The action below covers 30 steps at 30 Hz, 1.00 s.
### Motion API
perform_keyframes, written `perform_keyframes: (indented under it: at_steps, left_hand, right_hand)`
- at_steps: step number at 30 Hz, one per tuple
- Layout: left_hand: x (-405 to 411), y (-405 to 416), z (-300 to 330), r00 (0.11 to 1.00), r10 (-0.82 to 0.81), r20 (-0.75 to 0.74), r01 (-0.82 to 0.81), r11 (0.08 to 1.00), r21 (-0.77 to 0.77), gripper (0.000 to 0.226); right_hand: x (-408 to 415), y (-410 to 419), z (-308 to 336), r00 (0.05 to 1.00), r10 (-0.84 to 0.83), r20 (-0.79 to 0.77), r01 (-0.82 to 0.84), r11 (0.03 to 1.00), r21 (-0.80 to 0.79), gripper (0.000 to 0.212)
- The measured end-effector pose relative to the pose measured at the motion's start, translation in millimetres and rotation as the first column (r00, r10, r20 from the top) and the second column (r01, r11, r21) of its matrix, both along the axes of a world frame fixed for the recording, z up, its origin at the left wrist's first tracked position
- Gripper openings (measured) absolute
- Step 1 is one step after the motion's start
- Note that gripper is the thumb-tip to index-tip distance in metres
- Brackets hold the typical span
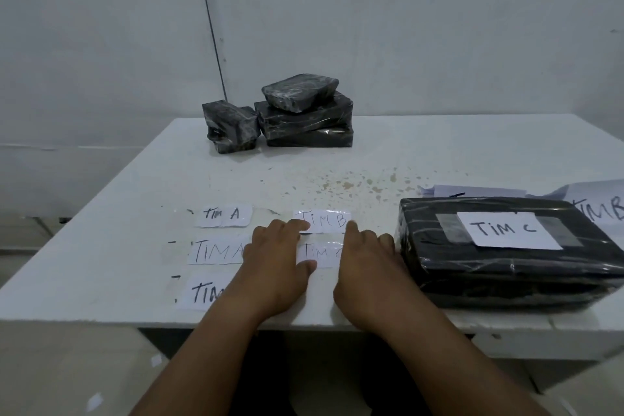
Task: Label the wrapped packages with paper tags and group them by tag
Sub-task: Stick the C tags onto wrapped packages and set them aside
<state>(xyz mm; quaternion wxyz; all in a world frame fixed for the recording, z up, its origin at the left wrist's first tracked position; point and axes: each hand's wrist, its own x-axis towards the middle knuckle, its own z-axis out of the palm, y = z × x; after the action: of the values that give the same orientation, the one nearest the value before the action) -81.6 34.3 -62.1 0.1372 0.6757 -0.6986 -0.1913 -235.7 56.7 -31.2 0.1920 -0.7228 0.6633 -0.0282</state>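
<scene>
Both hands flat on tags — packages stacked behind.

Packages in glossy, crinkled black plastic wrap, tags of matt white paper under shiny clear tape, table matt white, stained

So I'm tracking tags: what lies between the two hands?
In the head view, a paper tag reading "TIM" with a cut-off letter lies between the left hand and right hand, on the white table.
</scene>
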Motion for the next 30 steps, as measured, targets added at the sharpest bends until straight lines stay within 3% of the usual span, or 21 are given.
perform_keyframes:
  at_steps: [11, 14, 19, 24, 30]
  left_hand:
    - [-2, -16, -4, 0.995, 0.054, -0.089, -0.060, 0.996, -0.069, 0.006]
    - [-4, -18, -5, 0.993, 0.054, -0.105, -0.066, 0.991, -0.115, 0.025]
    - [7, -14, 8, 0.974, 0.034, -0.222, -0.052, 0.996, -0.074, 0.018]
    - [24, -9, 29, 0.934, -0.005, -0.357, -0.042, 0.992, -0.123, 0.014]
    - [30, -8, 44, 0.879, -0.048, -0.475, -0.053, 0.979, -0.196, 0.006]
  right_hand:
    - [-5, -9, -7, 0.988, -0.047, 0.149, 0.049, 0.999, -0.009, 0.085]
    - [-8, -10, -9, 0.979, -0.052, 0.199, 0.057, 0.998, -0.022, 0.087]
    - [-12, -12, -9, 0.940, -0.045, 0.338, 0.061, 0.997, -0.036, 0.088]
    - [-13, -14, -4, 0.752, -0.083, 0.653, 0.155, 0.986, -0.053, 0.059]
    - [-10, -16, 4, 0.536, -0.126, 0.835, 0.322, 0.945, -0.064, 0.027]
